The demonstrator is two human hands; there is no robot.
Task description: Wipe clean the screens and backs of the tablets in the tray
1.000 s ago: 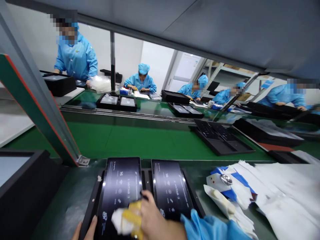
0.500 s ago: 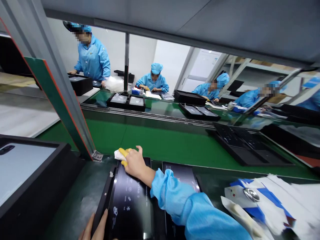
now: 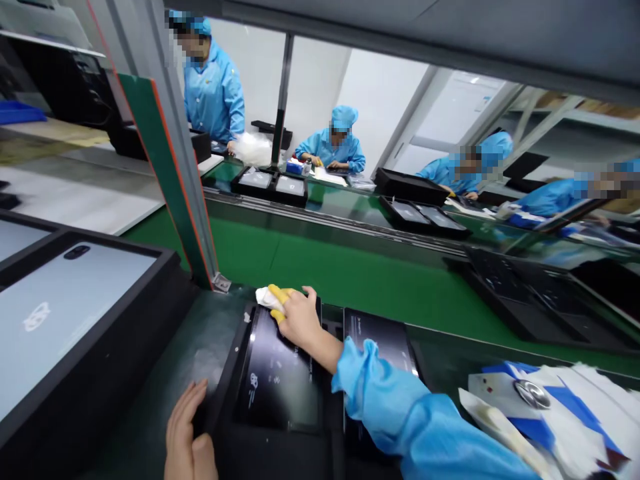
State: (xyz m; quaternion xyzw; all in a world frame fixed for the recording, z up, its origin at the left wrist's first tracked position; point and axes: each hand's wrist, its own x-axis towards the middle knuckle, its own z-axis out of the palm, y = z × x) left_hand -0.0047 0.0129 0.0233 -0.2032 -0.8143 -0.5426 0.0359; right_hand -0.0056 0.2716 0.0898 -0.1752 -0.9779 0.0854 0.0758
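My right hand (image 3: 301, 320), with yellow finger covers, pinches a crumpled white wipe (image 3: 267, 298) at the far left corner of a tablet (image 3: 285, 383). The tablet lies screen up in a black tray (image 3: 280, 453), with white print and icons on its dark face. Beside the tray's left wall is my left hand (image 3: 187, 437), its fingers stretched out and nothing seen in it. A second tablet (image 3: 383, 333) lies to the right, partly covered by my blue sleeve.
At left, a black tray (image 3: 145, 320) holds a grey-backed tablet (image 3: 85, 293). A metal post (image 3: 175, 167) rises ahead. Blue-and-white packaging (image 3: 510, 393) lies at right. Beyond the green belt (image 3: 310, 260), several co-workers in blue sit or stand near more trays (image 3: 550, 300).
My left hand has come off the near left edge of the tray and sits beside it. My right hand keeps the wipe at the tablet's far corner. The view has shifted left.
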